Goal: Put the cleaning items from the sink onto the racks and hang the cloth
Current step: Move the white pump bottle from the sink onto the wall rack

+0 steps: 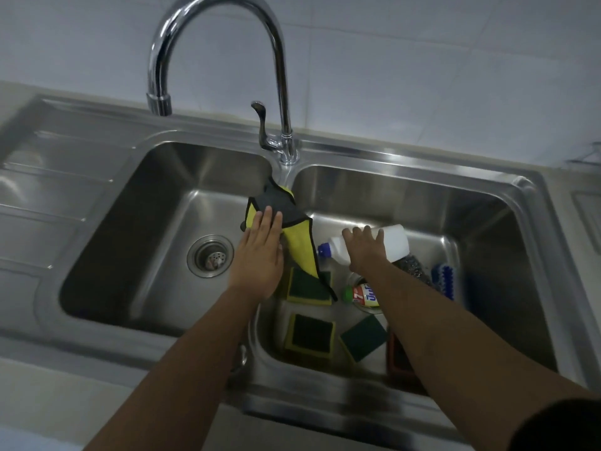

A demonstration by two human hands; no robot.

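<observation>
A yellow and dark grey cloth [286, 216] lies draped over the divider between the two sink basins. My left hand [260, 255] rests flat on it, fingers together. My right hand [366, 250] lies on a white bottle [395, 240] with a blue cap, which is on its side in the right basin. Below them lie three green and yellow sponges [310, 333], a labelled bottle [366, 294], a steel scourer [411, 266] and a blue brush [444, 281]. A dark red item [398, 356] is partly hidden under my right forearm.
The tall chrome tap [279, 79] rises at the divider, its spout over the left basin [156, 203] with its drain [210, 256]. A ribbed draining board [48, 177] lies at the left. A white tiled wall stands behind. No rack is in view.
</observation>
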